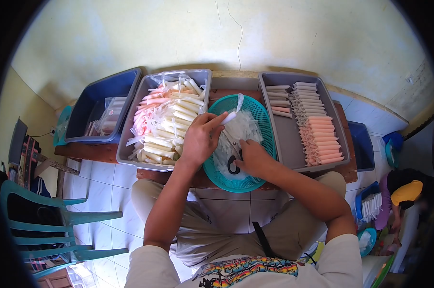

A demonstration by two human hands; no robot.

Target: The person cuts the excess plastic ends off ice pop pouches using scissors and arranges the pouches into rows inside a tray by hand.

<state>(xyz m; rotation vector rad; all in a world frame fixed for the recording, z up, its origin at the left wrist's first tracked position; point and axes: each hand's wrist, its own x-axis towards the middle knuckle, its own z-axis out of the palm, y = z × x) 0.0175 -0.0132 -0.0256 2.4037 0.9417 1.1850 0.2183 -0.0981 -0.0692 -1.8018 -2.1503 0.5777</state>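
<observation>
My left hand (201, 138) is closed around a white filled plastic tube, like an ice pop (230, 117), whose loose clear plastic end (240, 100) points up and away. My right hand (254, 155) is closed on a pair of scissors (233, 168) with black handles; its blades point toward my left hand. Both hands are over a round teal mesh basket (211, 175). Clear plastic scraps (246, 126) fill much of it. To the left, a grey tub (125, 139) holds many white and pink tubes with long plastic ends.
On the right, a second grey tub (287, 144) holds neatly stacked white and pink tubes (318, 137). A dark blue tub (78, 122) with packages stands far left. A green plastic chair (44, 228) is at lower left. Another person (404, 192) sits at far right.
</observation>
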